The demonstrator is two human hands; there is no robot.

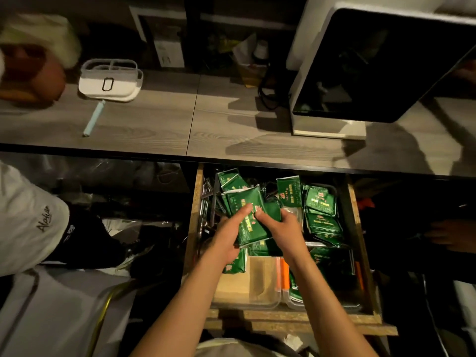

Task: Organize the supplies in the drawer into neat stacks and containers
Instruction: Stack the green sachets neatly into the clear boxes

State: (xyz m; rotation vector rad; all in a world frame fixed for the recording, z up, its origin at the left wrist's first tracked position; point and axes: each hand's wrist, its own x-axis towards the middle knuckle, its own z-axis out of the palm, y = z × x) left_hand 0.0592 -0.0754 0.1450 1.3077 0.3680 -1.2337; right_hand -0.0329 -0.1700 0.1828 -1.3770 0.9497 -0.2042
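Note:
An open wooden drawer (356,210) under the counter holds several green packets. My left hand (228,233) and my right hand (283,231) both grip a stack of green packets (248,210) over the middle of the drawer, one hand on each side. More green packets (320,202) lie loose at the right and back of the drawer. A clear plastic container (260,282) sits at the drawer's front, with orange items (283,275) beside it. Metal utensils (207,202) lie along the left side.
The wooden counter (159,119) carries a white divided tray (110,79), a pale blue pen (94,118) and a large dark-screened white appliance (373,70). A person in a white top (28,222) is at the left.

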